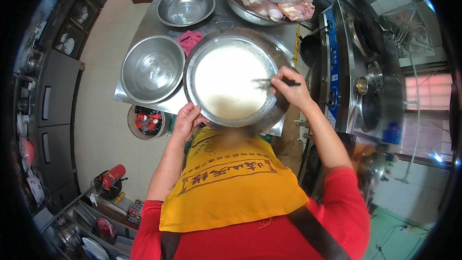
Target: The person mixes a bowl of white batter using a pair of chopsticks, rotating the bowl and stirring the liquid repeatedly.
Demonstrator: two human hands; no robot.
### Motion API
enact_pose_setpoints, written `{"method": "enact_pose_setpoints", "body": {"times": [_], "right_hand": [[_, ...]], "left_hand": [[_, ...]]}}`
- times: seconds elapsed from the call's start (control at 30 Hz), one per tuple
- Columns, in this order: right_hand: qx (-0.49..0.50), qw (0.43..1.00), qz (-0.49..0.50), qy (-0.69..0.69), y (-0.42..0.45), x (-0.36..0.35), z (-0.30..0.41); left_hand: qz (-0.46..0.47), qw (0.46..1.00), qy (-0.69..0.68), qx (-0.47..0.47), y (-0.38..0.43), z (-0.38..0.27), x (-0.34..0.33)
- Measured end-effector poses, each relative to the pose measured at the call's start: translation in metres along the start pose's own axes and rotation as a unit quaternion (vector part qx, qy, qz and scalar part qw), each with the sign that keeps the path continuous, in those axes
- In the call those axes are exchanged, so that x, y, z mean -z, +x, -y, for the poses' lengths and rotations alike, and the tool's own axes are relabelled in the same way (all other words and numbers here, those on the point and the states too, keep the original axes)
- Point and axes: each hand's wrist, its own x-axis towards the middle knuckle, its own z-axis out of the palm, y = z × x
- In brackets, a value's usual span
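Observation:
A metal basin [191, 76] full of a pale, creamy liquid [231, 79] sits before me on a dark round board [279, 110]. My left hand [187, 121] holds the near left of the basin's rim, thumb on top. In my right hand [293, 86] is a bundle of dark chopsticks [261, 82], blurred, with the tips over the right part of the liquid. Left of the basin stands a metal bowl [153, 70] with nothing in it. A crumpled pink cloth [189, 41] lies between the two.
Farther back on the steel table [144, 30] are a shallow metal bowl [186, 6] and a large bowl [249, 14] heaped with raw poultry [296, 10] under clear plastic. A waste bucket [162, 124] stands below at left. A gas range [344, 65] runs along the right.

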Motion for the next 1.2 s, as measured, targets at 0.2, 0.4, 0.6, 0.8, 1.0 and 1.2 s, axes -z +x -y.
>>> {"method": "enact_pose_setpoints", "body": {"times": [0.2,0.4,0.6,0.8,1.0,1.2], "right_hand": [[0.082,0.993,0.062,-0.061,0.000,-0.065,-0.008],[-0.005,0.999,-0.040,0.031,0.017,-0.010,-0.011],[0.028,0.996,0.073,-0.033,-0.005,-0.066,0.002],[0.031,0.996,-0.082,-0.003,0.014,-0.026,-0.009],[0.037,0.994,0.096,-0.029,-0.005,-0.051,0.004],[0.045,0.995,-0.090,0.026,0.022,-0.034,-0.015]], "left_hand": [[-0.012,1.000,0.011,0.012,-0.001,-0.001,0.005],[-0.010,1.000,0.014,0.014,-0.001,-0.005,-0.001],[-0.013,1.000,0.014,0.012,-0.003,-0.005,0.001],[-0.013,1.000,0.004,0.013,-0.003,-0.007,-0.007],[-0.002,1.000,0.023,0.001,-0.001,-0.002,0.003],[-0.021,1.000,0.009,-0.010,-0.003,-0.003,-0.007]]}}
